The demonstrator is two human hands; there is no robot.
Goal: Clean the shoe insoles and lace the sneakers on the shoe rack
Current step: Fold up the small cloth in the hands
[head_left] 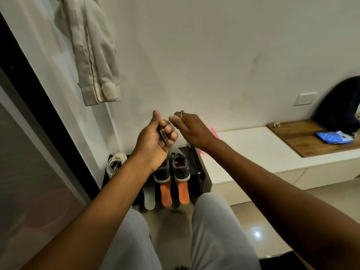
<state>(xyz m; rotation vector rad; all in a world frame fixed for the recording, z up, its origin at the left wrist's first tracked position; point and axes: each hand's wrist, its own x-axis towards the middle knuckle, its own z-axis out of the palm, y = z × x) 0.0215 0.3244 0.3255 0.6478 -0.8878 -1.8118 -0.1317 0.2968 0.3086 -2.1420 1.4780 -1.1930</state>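
Observation:
My left hand [153,141] grips a bundle of grey shoelace [163,134] held up in front of the wall. My right hand [190,129], with a ring on one finger, pinches a loop of the same lace beside the left thumb. Below the hands, two dark grey sneakers [180,168] stand side by side on the black shoe rack [196,162]. Two orange insoles [184,192] lie on the floor in front of the sneakers, with a grey insole [149,198] to their left. A white sneaker [115,163] sits at the rack's left end.
A beige jacket [93,55] hangs on the wall at upper left. A white bench [263,152] runs along the right, with a wooden board [303,133], a blue packet [334,139] and a dark bag [339,102] on it. My knees in grey trousers [210,221] are below.

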